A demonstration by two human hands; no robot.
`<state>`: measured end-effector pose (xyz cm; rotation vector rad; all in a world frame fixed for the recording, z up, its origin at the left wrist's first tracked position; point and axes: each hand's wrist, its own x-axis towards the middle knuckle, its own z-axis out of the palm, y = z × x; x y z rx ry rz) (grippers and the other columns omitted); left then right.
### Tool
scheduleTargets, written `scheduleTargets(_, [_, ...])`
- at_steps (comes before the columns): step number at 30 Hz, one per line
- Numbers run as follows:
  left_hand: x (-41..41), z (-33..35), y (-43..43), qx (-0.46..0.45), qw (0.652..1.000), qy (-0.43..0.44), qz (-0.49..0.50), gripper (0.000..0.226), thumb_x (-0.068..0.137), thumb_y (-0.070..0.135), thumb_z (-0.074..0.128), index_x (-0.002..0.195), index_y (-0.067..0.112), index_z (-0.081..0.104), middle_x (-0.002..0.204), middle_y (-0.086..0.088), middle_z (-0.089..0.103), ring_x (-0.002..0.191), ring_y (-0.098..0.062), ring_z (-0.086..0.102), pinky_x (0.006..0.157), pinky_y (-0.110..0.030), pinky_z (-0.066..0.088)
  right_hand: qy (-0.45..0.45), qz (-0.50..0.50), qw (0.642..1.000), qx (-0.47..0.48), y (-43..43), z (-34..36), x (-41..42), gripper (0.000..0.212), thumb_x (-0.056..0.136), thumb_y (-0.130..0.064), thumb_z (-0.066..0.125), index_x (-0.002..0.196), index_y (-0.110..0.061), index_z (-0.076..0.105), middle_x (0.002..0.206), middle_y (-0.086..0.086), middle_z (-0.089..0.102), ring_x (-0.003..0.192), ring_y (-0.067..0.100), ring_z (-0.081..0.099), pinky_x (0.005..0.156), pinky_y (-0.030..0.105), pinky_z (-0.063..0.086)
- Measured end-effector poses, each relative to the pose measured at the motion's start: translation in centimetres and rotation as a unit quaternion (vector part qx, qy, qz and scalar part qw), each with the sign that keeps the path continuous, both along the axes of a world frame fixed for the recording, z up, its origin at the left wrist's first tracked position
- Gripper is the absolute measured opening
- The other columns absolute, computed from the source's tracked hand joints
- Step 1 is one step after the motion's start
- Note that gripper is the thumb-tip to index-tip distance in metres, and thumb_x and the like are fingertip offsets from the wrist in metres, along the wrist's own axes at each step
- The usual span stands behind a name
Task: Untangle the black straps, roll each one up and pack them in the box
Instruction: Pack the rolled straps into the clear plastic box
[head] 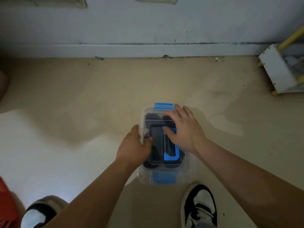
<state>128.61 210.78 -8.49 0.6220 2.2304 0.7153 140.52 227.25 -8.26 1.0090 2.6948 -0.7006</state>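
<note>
Rolled black straps [152, 116] are lying inside a clear plastic box [187, 171], showing as dark rounded shapes through the see-through lid [156, 145]. The box is sitting on the floor [98, 96], just ahead of the person's feet and well apart from the wall [148, 22]. No loose strap is showing anywhere on the floor in view. The lid is resting on top of the box, with its blue handle [172, 156] lying folded flat. The right hand [184, 129] is pressing down on the far half of the lid, fingers spread and nearly straight, gripping nothing. The left hand [133, 147] is clasping the box's left edge, thumb hooked over the lid and fingers lying against the side wall. A blue latch is showing at the far end [163, 106] and another at the near end [163, 177]; whether either is snapped down cannot be told. Judged from this layout, the untangling, rolling and packing appear finished, and the work is reaching its last step: seating the lid and fastening both latches. A black-and-white shoe [199, 204] is standing beside the box's near right corner. A white stand with yellow rods [278, 69] is leaning at the far right.
</note>
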Motion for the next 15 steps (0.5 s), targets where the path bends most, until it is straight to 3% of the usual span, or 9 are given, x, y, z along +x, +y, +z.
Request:
scheduleTargets(3, [1.4,-0.4,-1.6,0.004,1.000,-0.005,-0.005,0.056,0.105,0.039,0.056,0.154,0.022,0.037,0.127,-0.001,0.065,0.109,-0.023,0.065,0.089,-0.033,0.051,0.011,-0.024,0.999,0.024,0.9,0.0,-1.6,0.038,0.103,-0.041,0.062,0.137,-0.031,0.048,0.156,0.000,0.044,0.149,0.031,0.031,0.117,0.049,0.039])
scheduleTargets(5, [2.1,-0.8,-2.7,0.004,1.000,-0.005,-0.013,0.061,0.107,0.044,0.050,0.160,0.023,0.030,0.137,-0.005,0.065,0.117,-0.026,0.067,0.096,-0.037,0.055,0.001,-0.034,0.999,0.041,1.4,-0.1,-2.4,0.050,0.103,-0.041,0.063,0.147,-0.026,0.045,0.148,0.000,0.047,0.138,0.029,0.036,0.108,0.049,0.045])
scheduleTargets(8, [2.4,-1.1,-3.7,-0.022,0.999,0.004,-0.033,0.066,0.107,0.054,0.043,0.163,0.025,0.023,0.139,-0.005,0.066,0.119,-0.026,0.067,0.097,-0.040,0.055,-0.031,-0.033,0.999,0.025,2.4,-0.4,-3.1,0.061,0.103,-0.044,0.061,0.157,-0.025,0.039,0.150,0.001,0.044,0.138,0.030,0.034,0.110,0.049,0.044])
scheduleTargets(12, [3.4,-2.5,-5.5,-0.056,0.998,-0.002,-0.042,0.063,0.102,0.068,0.040,0.151,0.028,0.035,0.109,-0.004,0.076,0.098,-0.023,0.074,0.085,-0.040,0.061,-0.055,-0.049,0.996,-0.043,3.7,-0.2,-3.6,0.061,0.100,-0.043,0.067,0.153,-0.031,0.040,0.148,-0.001,0.044,0.136,0.027,0.037,0.112,0.044,0.041])
scheduleTargets(15, [4.2,-2.5,-5.7,0.004,0.991,-0.126,0.052,0.037,0.102,0.056,0.054,0.125,0.027,0.051,0.088,-0.003,0.076,0.067,-0.021,0.075,0.070,-0.047,0.065,-0.054,-0.069,0.995,-0.053,3.5,0.0,-3.7,0.060,0.098,-0.044,0.069,0.150,-0.035,0.040,0.147,-0.003,0.045,0.134,0.025,0.039,0.110,0.044,0.043])
